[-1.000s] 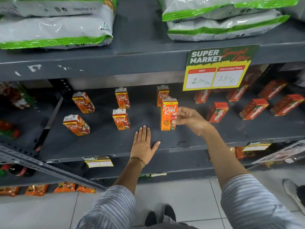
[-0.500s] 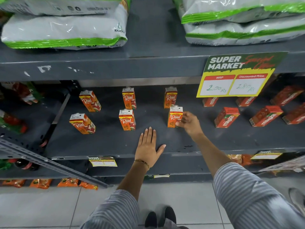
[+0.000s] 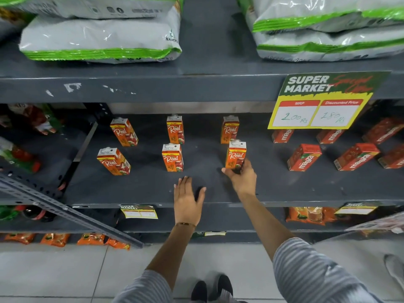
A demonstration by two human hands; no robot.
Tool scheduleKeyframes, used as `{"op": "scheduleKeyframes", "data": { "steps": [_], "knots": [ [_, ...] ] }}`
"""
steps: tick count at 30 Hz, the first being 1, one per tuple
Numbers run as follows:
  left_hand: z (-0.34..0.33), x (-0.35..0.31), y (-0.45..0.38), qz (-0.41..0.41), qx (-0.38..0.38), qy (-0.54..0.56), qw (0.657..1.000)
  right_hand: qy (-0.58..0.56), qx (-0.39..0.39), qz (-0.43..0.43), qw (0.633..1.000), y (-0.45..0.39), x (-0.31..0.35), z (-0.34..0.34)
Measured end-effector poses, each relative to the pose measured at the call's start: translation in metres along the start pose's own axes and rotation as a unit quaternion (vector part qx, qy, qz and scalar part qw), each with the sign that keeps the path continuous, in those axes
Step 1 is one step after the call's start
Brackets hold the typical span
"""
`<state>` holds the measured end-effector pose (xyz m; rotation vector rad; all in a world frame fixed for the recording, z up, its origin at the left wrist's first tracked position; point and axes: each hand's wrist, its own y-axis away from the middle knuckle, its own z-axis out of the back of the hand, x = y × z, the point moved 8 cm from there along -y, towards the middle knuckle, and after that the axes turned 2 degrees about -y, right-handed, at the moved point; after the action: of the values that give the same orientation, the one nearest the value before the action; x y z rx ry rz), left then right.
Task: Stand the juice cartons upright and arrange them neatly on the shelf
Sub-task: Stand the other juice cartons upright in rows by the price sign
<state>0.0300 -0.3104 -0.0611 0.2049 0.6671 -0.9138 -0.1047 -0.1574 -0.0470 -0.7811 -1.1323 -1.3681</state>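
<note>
Hands first: left hand [image 3: 188,201] lies flat, fingers spread, palm down on the front edge of the dark grey metal shelf [image 3: 140,189], holding nothing; right hand [image 3: 241,176] pinches the base of an orange Real juice carton [image 3: 236,155], upright, front row, right end. Front row beside it: a second orange carton [image 3: 172,157] upright at centre; a third [image 3: 113,161] leaning at left. Back row: three more orange cartons [image 3: 175,129], centre and right upright, left one [image 3: 123,132] tilted. Further right, red Maaza cartons [image 3: 304,157] lie scattered and skewed, well apart; yellow-green price card [image 3: 323,101] hangs above them.

Assessment: orange group appears largely arranged in two rows; two left cartons look in need of squaring; red cartons seemingly not yet stood up.
</note>
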Motion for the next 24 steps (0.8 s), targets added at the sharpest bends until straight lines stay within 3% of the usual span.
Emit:
{"op": "scheduleKeyframes", "data": {
  "steps": [3, 8, 24],
  "knots": [
    [0.018, 0.025, -0.006, 0.100, -0.032, 0.069, 0.992, 0.015, -0.037, -0.019, 0.999, -0.001, 0.003, -0.003],
    [0.034, 0.044, -0.035, 0.175, -0.032, 0.121, 0.977, 0.037, -0.078, -0.033, 0.996, -0.005, 0.007, -0.006],
    [0.051, 0.042, -0.054, 0.219, -0.066, 0.015, 0.973, 0.113, -0.079, -0.011, 0.990, 0.002, 0.007, -0.009]
  ]
}}
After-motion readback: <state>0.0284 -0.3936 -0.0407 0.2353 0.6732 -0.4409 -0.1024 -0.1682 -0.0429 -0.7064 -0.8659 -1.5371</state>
